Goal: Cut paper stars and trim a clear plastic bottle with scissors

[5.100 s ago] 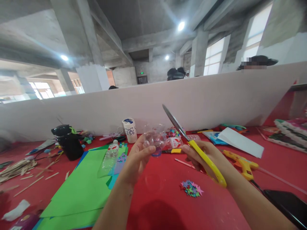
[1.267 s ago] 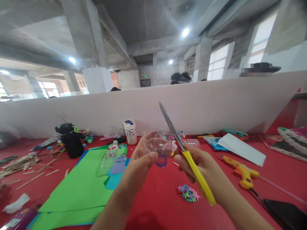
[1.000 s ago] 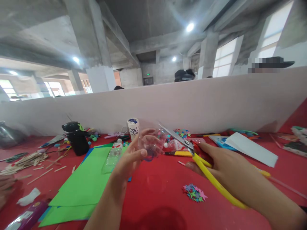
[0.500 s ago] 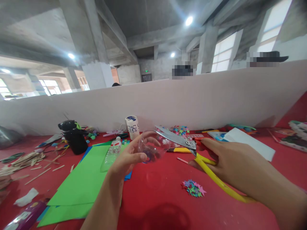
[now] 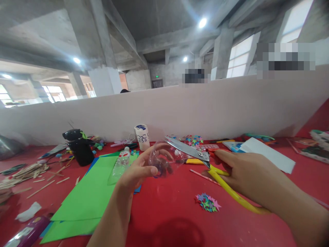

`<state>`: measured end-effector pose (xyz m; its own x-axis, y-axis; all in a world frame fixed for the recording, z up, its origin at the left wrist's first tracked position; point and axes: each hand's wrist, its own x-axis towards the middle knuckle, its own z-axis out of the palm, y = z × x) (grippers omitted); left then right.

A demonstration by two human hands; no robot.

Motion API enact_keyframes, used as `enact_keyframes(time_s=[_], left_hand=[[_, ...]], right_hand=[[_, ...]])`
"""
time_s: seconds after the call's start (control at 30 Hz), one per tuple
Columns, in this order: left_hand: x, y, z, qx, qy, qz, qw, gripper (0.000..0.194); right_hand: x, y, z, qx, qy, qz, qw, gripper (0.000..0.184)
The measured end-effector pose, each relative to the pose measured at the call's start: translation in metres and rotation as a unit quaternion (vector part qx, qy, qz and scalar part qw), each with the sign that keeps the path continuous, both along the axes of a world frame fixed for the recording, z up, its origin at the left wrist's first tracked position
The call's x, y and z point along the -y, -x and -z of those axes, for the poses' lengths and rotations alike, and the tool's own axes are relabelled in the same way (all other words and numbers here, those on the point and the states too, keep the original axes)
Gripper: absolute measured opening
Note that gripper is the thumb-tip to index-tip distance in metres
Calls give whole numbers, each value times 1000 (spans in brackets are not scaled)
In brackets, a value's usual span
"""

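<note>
A left hand (image 5: 138, 169) curls around a clear, rounded plastic cup-like piece (image 5: 171, 167) above the middle of a glossy red worktop (image 5: 159, 212), thumb on its near side and fingers showing through the transparent wall. The right hand (image 5: 239, 168), closed around the handles of yellow-handled metal scissors (image 5: 189, 148), points the blades leftward across the piece's upper side; whether they touch the plastic, or how far apart they stand, cannot be told. The piece sits between the hands, apart from the right one. Red surface shows beneath it toward the near edge, bounded to the left by flat, bright green sheets (image 5: 82, 195) and marked on the right by a small pile of multicoloured stars (image 5: 207, 202). A purple rounded object (image 5: 28, 231) lies toward the near left corner, below a crumpled white tissue (image 5: 28, 211). Farther back, a slim, pale patterned stick (image 5: 203, 176) lies below a yellow ridged-handled tool (image 5: 194, 161), and a clear plastic bottle (image 5: 120, 168) rests on the sheets. Near the far edge stand a black bottle (image 5: 80, 152) and a white cylindrical container with dark markings (image 5: 142, 137). Beyond, a white partition (image 5: 164, 109) fronts a room of grey concrete pillars and lit ceiling lamps (image 5: 202, 23)
</note>
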<state>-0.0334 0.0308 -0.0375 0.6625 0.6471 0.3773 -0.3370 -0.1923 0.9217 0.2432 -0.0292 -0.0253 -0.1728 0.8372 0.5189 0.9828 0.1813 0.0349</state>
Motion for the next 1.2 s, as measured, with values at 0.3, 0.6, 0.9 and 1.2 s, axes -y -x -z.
enact_keyframes(time_s=[0.3,0.6,0.9,1.2], left_hand=[[-2,5,2,34,-22,-18,999,58],[-1,2,1,28,-34,-19,999,59],[-6,0,7,51,-29,36,998,64],[-5,2,3,47,-21,38,998,64]], right_hand=[[14,8,-9,11,-10,-8,1000,40],[7,5,-5,36,-1,21,999,26],[4,-1,2,104,-63,-9,993,25],[3,-2,3,132,-110,-33,985,20]])
